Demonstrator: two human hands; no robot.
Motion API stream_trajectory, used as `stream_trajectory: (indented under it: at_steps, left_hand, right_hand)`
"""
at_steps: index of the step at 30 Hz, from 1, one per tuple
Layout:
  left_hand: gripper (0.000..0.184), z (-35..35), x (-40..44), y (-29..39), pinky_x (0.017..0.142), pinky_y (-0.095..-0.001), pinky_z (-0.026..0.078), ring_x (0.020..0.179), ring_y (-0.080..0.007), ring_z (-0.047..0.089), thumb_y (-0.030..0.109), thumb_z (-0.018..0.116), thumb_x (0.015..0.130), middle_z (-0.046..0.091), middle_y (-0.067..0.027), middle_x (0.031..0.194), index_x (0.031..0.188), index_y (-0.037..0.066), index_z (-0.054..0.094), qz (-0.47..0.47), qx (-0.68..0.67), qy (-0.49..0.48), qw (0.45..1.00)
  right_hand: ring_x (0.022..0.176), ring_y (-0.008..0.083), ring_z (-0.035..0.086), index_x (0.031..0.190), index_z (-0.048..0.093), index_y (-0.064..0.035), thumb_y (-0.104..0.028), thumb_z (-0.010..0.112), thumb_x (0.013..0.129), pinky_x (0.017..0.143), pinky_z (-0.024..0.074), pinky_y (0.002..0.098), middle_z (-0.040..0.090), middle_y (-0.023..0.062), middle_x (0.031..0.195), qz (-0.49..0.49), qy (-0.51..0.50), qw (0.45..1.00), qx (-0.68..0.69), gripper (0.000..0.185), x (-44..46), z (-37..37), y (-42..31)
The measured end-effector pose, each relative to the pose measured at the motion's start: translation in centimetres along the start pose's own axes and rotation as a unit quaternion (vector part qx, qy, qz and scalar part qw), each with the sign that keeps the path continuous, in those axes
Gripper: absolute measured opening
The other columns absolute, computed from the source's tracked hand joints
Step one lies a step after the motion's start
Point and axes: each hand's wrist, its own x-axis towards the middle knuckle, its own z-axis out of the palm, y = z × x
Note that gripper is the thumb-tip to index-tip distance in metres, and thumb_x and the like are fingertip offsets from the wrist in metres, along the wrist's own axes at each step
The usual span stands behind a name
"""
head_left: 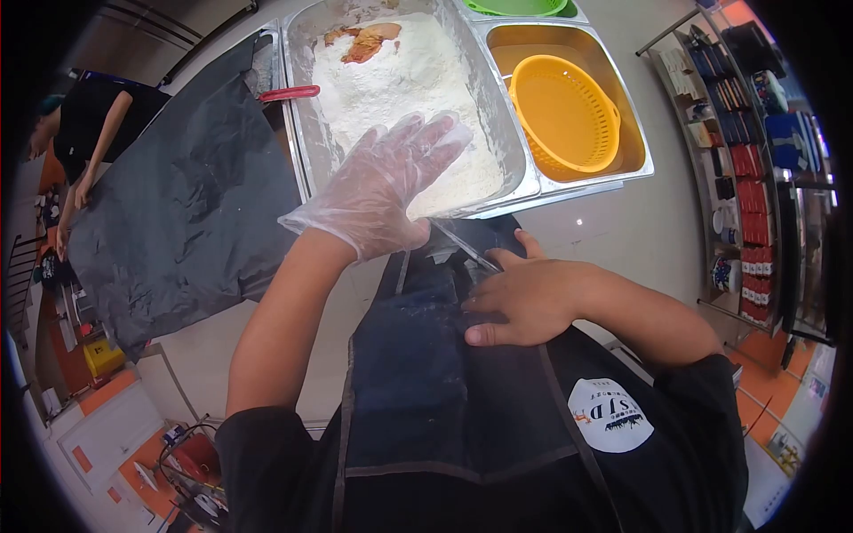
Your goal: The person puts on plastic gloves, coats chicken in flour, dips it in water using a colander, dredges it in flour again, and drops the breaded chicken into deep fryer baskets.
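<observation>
A clear plastic glove covers my left hand (382, 178), which is held palm down with its fingers spread over the near part of a metal tray (306, 115) of white flour (444, 80). Brownish-orange pieces (362, 41) lie on the flour at the far end. My bare right hand (524, 298) rests against the dark apron (409, 373) at my waist, fingers apart, just below the tray's near edge. Neither hand appears to hold anything.
Right of the flour, a yellow basket (569, 115) sits in a metal tub (635, 151). A green basket (515, 7) is behind it. Black sheeting (187, 195) and a red handle (289, 93) are left. Another person (98, 124) stands far left; shelves (729, 160) stand right.
</observation>
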Motion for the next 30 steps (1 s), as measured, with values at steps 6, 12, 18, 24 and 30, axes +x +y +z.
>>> stream_trajectory:
  at_steps: [6, 12, 18, 24, 30]
  left_hand:
    - [0.085, 0.0, -0.4, 0.3, 0.118, -0.0535, 0.024, 0.145, -0.0337, 0.028, 0.023, 0.068, 0.072, 0.027, -0.0095, 0.16, 0.151, 0.018, 0.035, -0.005, 0.001, 0.0, 1.0]
    - [0.084, 1.7, -0.7, 2.3, 0.116, -0.0491, 0.027, 0.142, -0.0367, 0.031, 0.02, 0.073, 0.07, 0.035, -0.0141, 0.154, 0.147, 0.016, 0.041, 0.007, -0.018, -0.034, 0.999]
    - [0.077, 4.2, -4.3, 2.1, 0.112, -0.038, 0.036, 0.134, -0.0363, 0.043, 0.027, 0.076, 0.071, 0.045, -0.0215, 0.145, 0.139, 0.002, 0.05, -0.029, -0.257, 0.07, 0.963]
    - [0.069, 4.1, -17.2, 3.7, 0.119, -0.0397, 0.025, 0.14, -0.0335, 0.036, 0.023, 0.062, 0.083, 0.04, -0.0186, 0.151, 0.147, 0.007, 0.042, -0.335, -0.441, 0.212, 0.805]
    - [0.068, 16.3, -31.2, 14.2, 0.116, -0.04, 0.031, 0.134, -0.0334, 0.044, 0.03, 0.058, 0.084, 0.046, -0.018, 0.146, 0.148, 0.013, 0.041, -0.613, -0.396, 0.302, 0.614]
  right_hand:
    - [0.145, 0.0432, 0.021, 0.143, 0.05, -0.0094, -0.074, 0.015, 0.094, 0.116, 0.0011, 0.0655, 0.045, 0.0169, 0.148, -0.006, -0.009, 1.0, -0.01, 0.088, 0.0, 0.1, -0.1]
    - [0.145, 0.0456, 0.02, 0.144, 0.049, -0.0125, -0.069, 0.031, 0.095, 0.115, 0.0034, 0.066, 0.042, 0.0131, 0.151, -0.026, 0.055, 0.998, 0.027, 0.077, -0.6, 0.3, 0.6]
    - [0.13, 0.0388, 0.049, 0.136, 0.058, -0.0078, -0.054, 0.057, 0.093, 0.11, 0.0343, 0.044, 0.06, 0.0199, 0.131, -0.204, 0.171, 0.946, 0.183, 0.063, -1.7, -2.9, 2.3]
    - [0.117, 0.0273, 0.06, 0.124, 0.062, 0.0043, -0.045, 0.06, 0.096, 0.102, 0.0422, 0.0371, 0.065, 0.0196, 0.121, -0.257, -0.026, 0.902, 0.347, 0.057, 5.0, -5.1, 1.8]
    - [0.125, 0.0316, 0.056, 0.132, 0.057, 0.0008, -0.044, 0.056, 0.097, 0.107, 0.0389, 0.0401, 0.061, 0.0184, 0.131, -0.359, -0.264, 0.886, 0.13, 0.056, 13.7, -6.3, -8.8]
